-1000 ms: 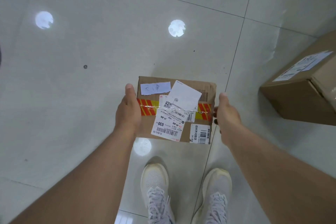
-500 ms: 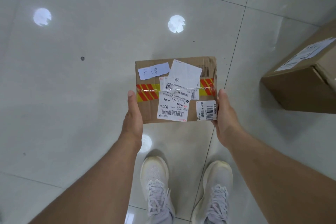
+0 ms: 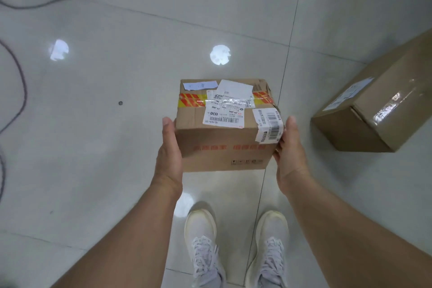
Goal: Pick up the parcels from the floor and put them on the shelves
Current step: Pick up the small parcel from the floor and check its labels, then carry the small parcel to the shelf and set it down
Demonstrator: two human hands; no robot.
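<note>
With the labelled cardboard parcel (image 3: 224, 124) clear of the tiled floor (image 3: 105, 135) above your white sneakers (image 3: 203, 245), keep your left hand (image 3: 169, 154) and right hand (image 3: 288, 149) clamped on its opposite sides, level, carrying it toward shelves not in view.

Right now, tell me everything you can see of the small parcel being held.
The small parcel is a brown cardboard box, closed, sealed with red-and-yellow striped tape and clear tape. Several white labels with barcodes cover its top; one wraps over the right edge. Faded red print marks the near side. It is off the floor, tilted slightly, clamped between the left hand and right hand.
</note>
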